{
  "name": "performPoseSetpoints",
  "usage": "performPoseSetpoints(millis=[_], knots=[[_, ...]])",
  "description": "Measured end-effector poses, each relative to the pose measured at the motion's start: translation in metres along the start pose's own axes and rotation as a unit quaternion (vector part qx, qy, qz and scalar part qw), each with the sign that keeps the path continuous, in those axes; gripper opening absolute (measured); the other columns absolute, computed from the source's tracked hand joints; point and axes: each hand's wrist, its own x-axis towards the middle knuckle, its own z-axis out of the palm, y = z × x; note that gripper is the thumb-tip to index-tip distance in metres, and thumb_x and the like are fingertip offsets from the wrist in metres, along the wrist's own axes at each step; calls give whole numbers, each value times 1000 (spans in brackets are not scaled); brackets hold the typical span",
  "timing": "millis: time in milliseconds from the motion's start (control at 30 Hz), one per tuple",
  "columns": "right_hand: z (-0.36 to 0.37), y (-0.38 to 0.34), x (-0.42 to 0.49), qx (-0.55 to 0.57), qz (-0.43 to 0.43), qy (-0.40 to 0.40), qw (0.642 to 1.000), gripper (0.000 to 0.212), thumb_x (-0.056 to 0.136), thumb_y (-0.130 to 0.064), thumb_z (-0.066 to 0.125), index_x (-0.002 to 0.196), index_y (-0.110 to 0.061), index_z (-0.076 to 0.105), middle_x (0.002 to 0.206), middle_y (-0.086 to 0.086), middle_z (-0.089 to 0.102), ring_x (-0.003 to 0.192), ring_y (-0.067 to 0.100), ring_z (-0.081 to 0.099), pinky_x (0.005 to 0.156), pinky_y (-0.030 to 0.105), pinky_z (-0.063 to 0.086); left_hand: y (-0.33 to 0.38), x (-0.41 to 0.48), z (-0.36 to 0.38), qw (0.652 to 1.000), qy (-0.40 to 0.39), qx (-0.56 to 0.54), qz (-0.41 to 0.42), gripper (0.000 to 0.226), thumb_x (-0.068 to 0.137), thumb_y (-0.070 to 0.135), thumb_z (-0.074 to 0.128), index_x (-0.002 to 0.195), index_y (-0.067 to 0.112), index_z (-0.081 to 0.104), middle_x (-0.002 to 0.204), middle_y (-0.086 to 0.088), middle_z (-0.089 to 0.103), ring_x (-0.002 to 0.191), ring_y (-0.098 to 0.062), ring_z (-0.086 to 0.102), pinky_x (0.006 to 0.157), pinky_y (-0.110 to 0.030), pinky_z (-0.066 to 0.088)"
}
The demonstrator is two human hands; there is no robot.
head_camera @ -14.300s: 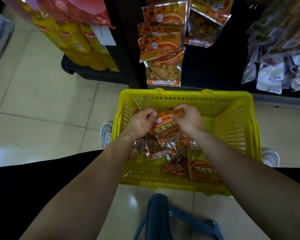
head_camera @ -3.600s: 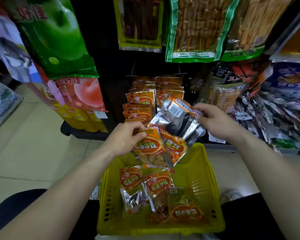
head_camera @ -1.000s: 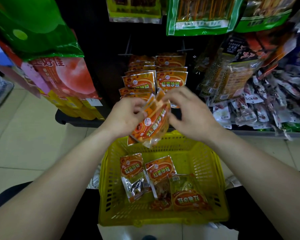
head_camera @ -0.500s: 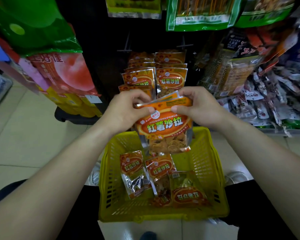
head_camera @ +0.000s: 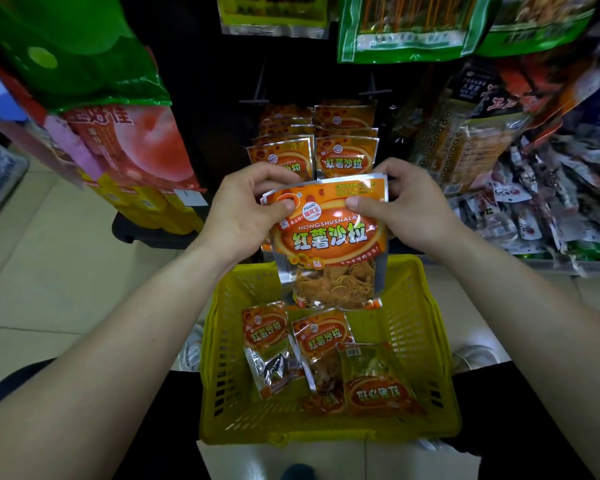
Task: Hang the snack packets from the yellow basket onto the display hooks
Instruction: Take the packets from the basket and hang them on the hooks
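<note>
With the orange packet [head_camera: 328, 233] pinched at its top corners by the left hand [head_camera: 243, 216] and right hand [head_camera: 400, 209], its hang hole should be aligned squarely with the display hook [head_camera: 373, 88].

hanging packets [head_camera: 346, 155] crowd hooks — basket [head_camera: 416, 306] open

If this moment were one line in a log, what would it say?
left hand: grips packet top corner | right hand: grips other corner | packet: upright above basket, not hung | basket: packets left
</note>
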Motion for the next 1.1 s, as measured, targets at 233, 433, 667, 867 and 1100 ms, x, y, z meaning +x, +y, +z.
performPoseSetpoints(millis=[233,433,667,867,1100], knots=[[2,4,1,-86,-26,-6,996,30,87,-33,74,112,-20,63,103,0,72,85,13,73,62,28,59,0,0,2,1000,6,21,20,30,92,6,69,111,28,69,112,8,71,109,-8,65,72,-21,60],[0,-1,-1,-153,-40,-22,987,12,90,-32,71,98,-26,64,94,-5,70,81,7,70,62,23,56,-1,0,4,1000,-10,22,9,31,91,6,69,110,31,72,113,12,71,110,-3,64,77,-24,61],[-6,-1,1,-179,-50,-46,982,14,86,-27,77,90,-31,64,89,-12,68,84,6,67,69,24,52,-1,-3,8,1000,-14,17,6,34,89,4,70,112,30,69,104,8,75,103,-2,68,80,-28,61],[-7,0,1,-175,-46,-66,981,7,91,-30,70,93,-27,65,89,-11,70,81,5,69,66,30,57,-2,-2,8,1000,-8,16,2,31,89,5,72,108,29,70,104,8,74,102,-4,68,79,-32,62],[-11,-3,2,-253,-52,-109,960,15,98,-33,59,95,-20,64,90,-10,66,83,6,64,64,23,47,-3,-2,11,1000,-22,11,-10,26,89,7,72,104,28,72,111,9,70,105,-11,68,75,-31,63]])
